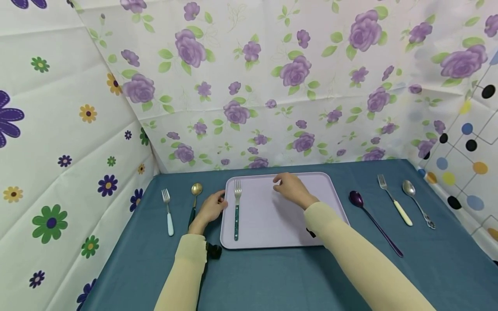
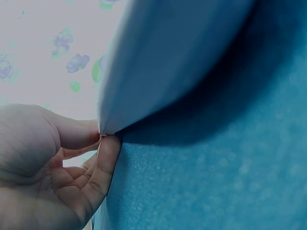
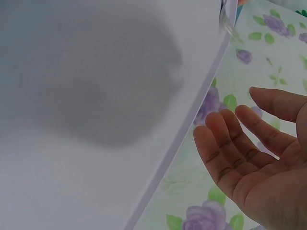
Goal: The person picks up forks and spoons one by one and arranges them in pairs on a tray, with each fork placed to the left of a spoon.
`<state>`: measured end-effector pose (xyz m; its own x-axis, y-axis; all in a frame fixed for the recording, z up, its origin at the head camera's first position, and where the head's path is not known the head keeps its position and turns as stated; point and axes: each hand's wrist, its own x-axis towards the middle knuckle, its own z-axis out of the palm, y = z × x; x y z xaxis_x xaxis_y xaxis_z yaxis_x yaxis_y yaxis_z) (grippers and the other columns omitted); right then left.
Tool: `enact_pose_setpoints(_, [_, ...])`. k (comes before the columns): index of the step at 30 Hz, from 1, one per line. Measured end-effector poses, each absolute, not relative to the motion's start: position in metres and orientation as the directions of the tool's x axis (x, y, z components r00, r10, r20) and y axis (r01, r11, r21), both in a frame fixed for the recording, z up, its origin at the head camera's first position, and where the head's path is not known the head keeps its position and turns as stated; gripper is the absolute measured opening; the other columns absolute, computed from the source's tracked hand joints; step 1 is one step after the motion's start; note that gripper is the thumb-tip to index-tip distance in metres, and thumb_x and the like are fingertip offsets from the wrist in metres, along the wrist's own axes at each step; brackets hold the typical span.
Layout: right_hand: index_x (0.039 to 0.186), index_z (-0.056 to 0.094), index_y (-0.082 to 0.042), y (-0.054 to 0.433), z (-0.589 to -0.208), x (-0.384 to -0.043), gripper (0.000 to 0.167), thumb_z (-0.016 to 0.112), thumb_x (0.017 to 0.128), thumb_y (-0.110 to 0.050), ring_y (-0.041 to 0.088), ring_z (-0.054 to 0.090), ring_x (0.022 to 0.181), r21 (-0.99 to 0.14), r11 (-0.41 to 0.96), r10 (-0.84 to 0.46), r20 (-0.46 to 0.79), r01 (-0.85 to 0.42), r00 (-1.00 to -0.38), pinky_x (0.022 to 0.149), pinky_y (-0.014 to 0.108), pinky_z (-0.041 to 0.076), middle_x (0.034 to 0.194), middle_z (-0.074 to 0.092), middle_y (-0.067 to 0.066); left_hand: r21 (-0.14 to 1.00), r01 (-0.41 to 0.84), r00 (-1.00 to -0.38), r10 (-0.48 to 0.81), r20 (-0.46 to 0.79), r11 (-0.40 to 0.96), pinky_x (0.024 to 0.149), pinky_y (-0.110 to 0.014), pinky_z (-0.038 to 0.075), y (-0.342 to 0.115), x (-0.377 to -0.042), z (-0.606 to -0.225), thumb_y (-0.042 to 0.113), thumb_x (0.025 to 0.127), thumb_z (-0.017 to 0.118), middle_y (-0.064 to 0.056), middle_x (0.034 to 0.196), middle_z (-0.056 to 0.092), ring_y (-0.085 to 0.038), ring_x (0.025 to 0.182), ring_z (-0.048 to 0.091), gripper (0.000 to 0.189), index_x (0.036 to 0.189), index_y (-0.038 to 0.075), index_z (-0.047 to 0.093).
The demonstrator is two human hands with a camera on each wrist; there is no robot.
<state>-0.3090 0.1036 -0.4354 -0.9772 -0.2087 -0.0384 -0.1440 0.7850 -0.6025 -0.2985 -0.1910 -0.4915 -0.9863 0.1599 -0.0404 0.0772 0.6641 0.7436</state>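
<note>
A pale lilac rectangular tray (image 1: pixel 272 211) lies on the dark teal tablecloth. Near its left side, a fork with a green handle (image 1: pixel 236 211) rests lengthwise on it. My left hand (image 1: pixel 210 209) is at the tray's left edge; in the left wrist view, the thumb and fingertip of that hand (image 2: pixel 53 163) pinch the rim. Over the tray's far right part hovers my right hand (image 1: pixel 292 189), its fingers loosely bent and nothing held. The right wrist view shows the same hand (image 3: pixel 259 153) apart from the tray's surface (image 3: pixel 96 182), on which a shadow falls.
Left of the tray lie a fork with a pale blue handle (image 1: pixel 170 220) and a gold spoon (image 1: pixel 196 188), partly behind my left hand. To the right are a purple spoon (image 1: pixel 373 220), a cream-handled fork (image 1: pixel 400 211) and a silver spoon (image 1: pixel 409 188). Floral cloth (image 1: pixel 268 86) hangs behind.
</note>
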Motion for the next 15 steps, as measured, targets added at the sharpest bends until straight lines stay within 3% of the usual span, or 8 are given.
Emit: enact_pose_setpoints(15, [0.129, 0.069, 0.002, 0.138, -0.435, -0.315, 0.034, 0.067, 0.101, -0.015, 0.030, 0.065, 0.094, -0.584, 0.801, -0.176, -0.023, -0.130, -0.984, 0.081, 0.044, 0.053, 0.111, 0.069, 0.019, 0.754, 0.064, -0.986, 0.156, -0.052, 0.653, 0.080, -0.037, 0.047, -0.191, -0.300, -0.493, 0.005, 0.104, 0.057, -0.012, 0.101, 0.059, -0.024, 0.089, 0.058, 0.051, 0.152, -0.007, 0.046])
